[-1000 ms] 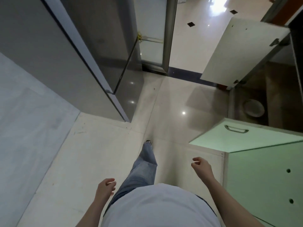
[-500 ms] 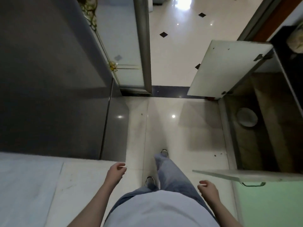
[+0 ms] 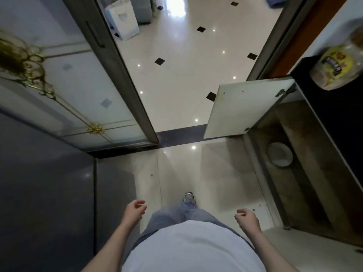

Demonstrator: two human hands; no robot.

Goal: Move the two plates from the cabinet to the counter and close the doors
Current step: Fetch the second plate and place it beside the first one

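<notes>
A white plate (image 3: 280, 157) lies on the floor of the low open cabinet (image 3: 306, 173) at the right. I can make out only one plate there. The far cabinet door (image 3: 243, 107) stands wide open over the tiled floor; the near door (image 3: 314, 250) shows only as a pale slab at the lower right. The dark counter (image 3: 330, 122) runs above the cabinet. My left hand (image 3: 135, 212) and my right hand (image 3: 246, 218) hang loosely curled and empty in front of my body, well short of the plate.
A jar with a yellow label (image 3: 337, 67) stands on the counter at the right edge. A dark grey appliance (image 3: 45, 193) fills the lower left, a glass sliding door with gold ornament (image 3: 64, 91) behind it. The doorway leads onto glossy tiles with a white container (image 3: 122, 20).
My view has swung right and forward along the floor toward the open cabinet. The plate now appears closer. Both hands stay empty and have shifted only slightly.
</notes>
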